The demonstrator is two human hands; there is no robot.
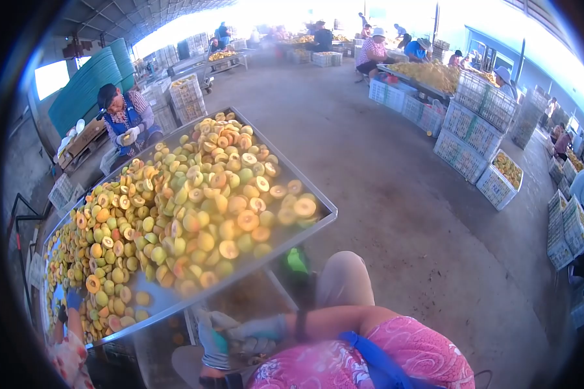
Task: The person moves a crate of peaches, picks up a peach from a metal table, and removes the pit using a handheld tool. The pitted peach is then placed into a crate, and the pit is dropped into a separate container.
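Head cam, going left to right: a co-worker's blue-gloved hand [74, 299] is spotted at the far-left rim of the bench [157, 297], and another co-worker [126, 120] is seated across it. The bench is piled with halved peaches [194, 207], many cut-side up, probably spread out so they can be reached from every side. Just below the near edge, the gloved left hand [212, 338] and right hand [261, 327] are held close together above a crate [240, 297] tucked under the bench, likely so bits drop straight in. The fingers are curled inward, but whether anything is gripped can't be told, too blurry. Off right, white crates [474, 133] are stacked well apart from the bench.
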